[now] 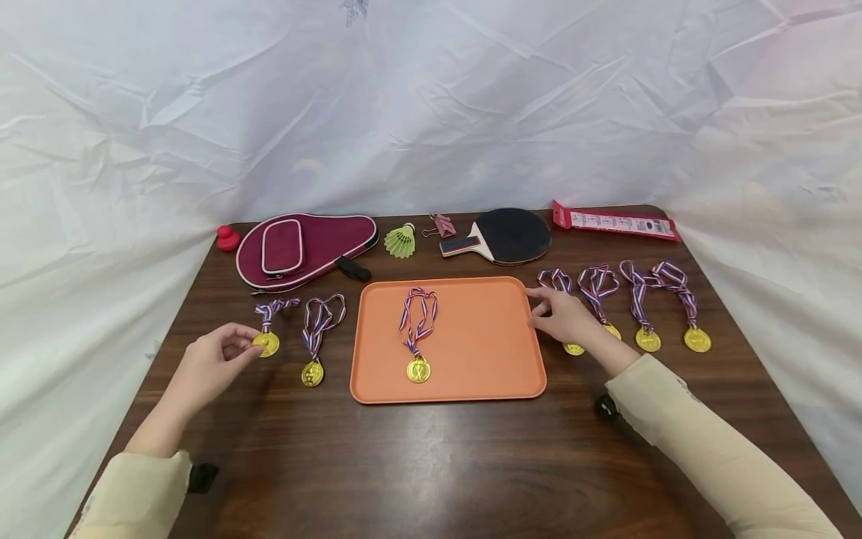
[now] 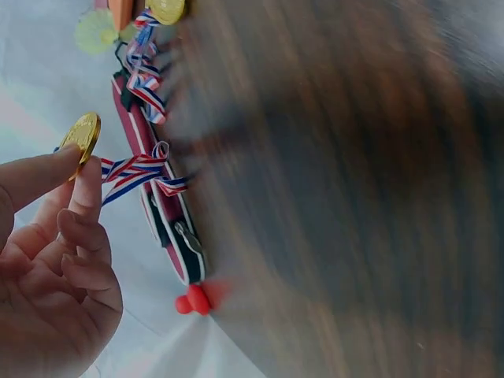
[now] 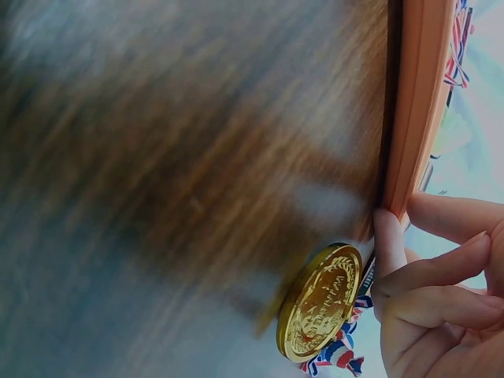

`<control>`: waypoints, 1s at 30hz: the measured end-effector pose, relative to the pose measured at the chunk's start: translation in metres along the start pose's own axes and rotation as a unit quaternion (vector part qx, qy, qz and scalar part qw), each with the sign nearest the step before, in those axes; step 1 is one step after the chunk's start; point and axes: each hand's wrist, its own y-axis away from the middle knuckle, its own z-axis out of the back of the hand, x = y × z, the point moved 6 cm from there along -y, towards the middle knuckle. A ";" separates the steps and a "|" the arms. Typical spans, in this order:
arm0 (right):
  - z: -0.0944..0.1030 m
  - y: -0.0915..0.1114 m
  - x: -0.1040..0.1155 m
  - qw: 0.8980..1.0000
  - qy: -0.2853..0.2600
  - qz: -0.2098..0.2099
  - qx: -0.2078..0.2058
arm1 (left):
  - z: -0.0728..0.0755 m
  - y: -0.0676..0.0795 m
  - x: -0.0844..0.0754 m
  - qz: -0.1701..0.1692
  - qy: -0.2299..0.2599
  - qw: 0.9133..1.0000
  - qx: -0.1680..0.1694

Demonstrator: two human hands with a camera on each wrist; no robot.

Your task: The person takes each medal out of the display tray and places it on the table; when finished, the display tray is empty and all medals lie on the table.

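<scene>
Between thumb and index finger, my left hand [image 1: 214, 364] pinches a gold medal [image 1: 266, 343] by its edge. The left wrist view shows that medal [image 2: 83, 142] tilted up, its striped ribbon [image 2: 142, 169] trailing towards the table. A second medal [image 1: 313, 373] with a looped ribbon lies just right of it. My right hand [image 1: 564, 314] pinches the right rim of the orange tray [image 1: 485, 352], thumb on one side and index finger on the other. On the tray lies one medal [image 1: 418, 369], ribbon stretched away from me. In the right wrist view a medal [image 3: 321, 303] lies close beside the right fingers.
Right of the tray, several medals [image 1: 648, 339] lie in a row. Along the back are a red knob-like object [image 1: 227, 238], a maroon paddle case [image 1: 323, 239], a shuttlecock [image 1: 400, 241], a pink binder clip [image 1: 443, 224], a table tennis paddle [image 1: 517, 236] and a red package [image 1: 616, 222].
</scene>
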 end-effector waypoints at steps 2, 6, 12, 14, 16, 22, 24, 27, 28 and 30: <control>0.000 0.000 0.000 1.000 0.001 0.000 0.000 | -0.003 0.004 0.005 0.006 0.006 1.000 0.022; 0.000 0.000 0.000 1.000 -0.001 -0.001 0.001 | -0.010 0.009 0.014 0.017 0.020 0.998 0.062; 0.000 0.001 0.001 1.000 -0.004 0.002 0.001 | -0.022 0.016 0.023 0.029 0.042 0.993 0.106; 0.000 0.001 0.001 1.000 -0.003 0.004 0.000 | -0.025 0.018 0.026 0.034 0.043 0.992 0.114; 0.000 0.001 0.002 1.000 -0.002 0.006 -0.001 | -0.027 0.019 0.028 0.038 0.037 0.991 0.119; 0.000 0.001 0.002 1.000 0.000 0.008 -0.001 | -0.030 0.021 0.033 0.050 0.008 0.992 0.118; 0.000 0.001 0.002 1.000 -0.001 0.009 0.000 | -0.030 0.022 0.034 0.053 0.000 0.992 0.118; 0.000 0.001 0.002 1.000 -0.003 0.008 0.002 | -0.030 0.022 0.035 0.054 -0.008 0.992 0.115; 0.000 0.001 0.003 1.000 -0.004 0.008 0.002 | -0.030 0.022 0.035 0.055 -0.010 0.992 0.115; 0.000 0.000 0.003 1.000 -0.004 0.009 0.003 | -0.029 0.022 0.035 0.056 -0.015 0.992 0.113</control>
